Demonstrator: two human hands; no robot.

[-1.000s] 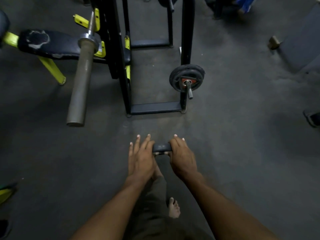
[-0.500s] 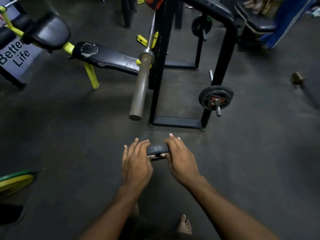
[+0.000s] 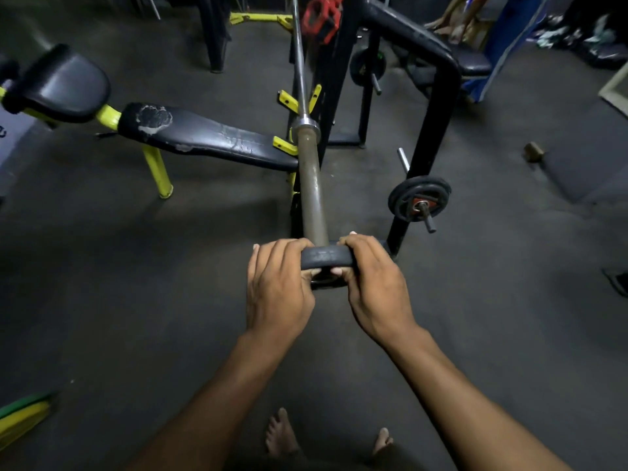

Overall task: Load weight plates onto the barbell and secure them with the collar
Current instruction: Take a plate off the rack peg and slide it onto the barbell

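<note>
I hold a small black weight plate (image 3: 326, 258) edge-up between both hands. My left hand (image 3: 277, 287) grips its left side and my right hand (image 3: 373, 283) grips its right side, fingers curled over the rim. The plate sits right at the near tip of the barbell sleeve (image 3: 311, 185), which hides behind it; whether the sleeve is inside the plate's hole I cannot tell. The barbell's thin shaft (image 3: 297, 56) runs away from me on the rack. A red collar (image 3: 323, 18) hangs near the rack's top.
A black bench (image 3: 204, 137) on yellow legs lies to the left of the bar. A black plate rack (image 3: 428, 130) stands right, with plates on a peg (image 3: 419, 198). Yellow-green plates (image 3: 23, 416) lie bottom left. My bare feet (image 3: 282, 433) are below.
I have raised the plate and carried it forward to the end of the barbell sleeve. My fingers have curled tighter over its rim.
</note>
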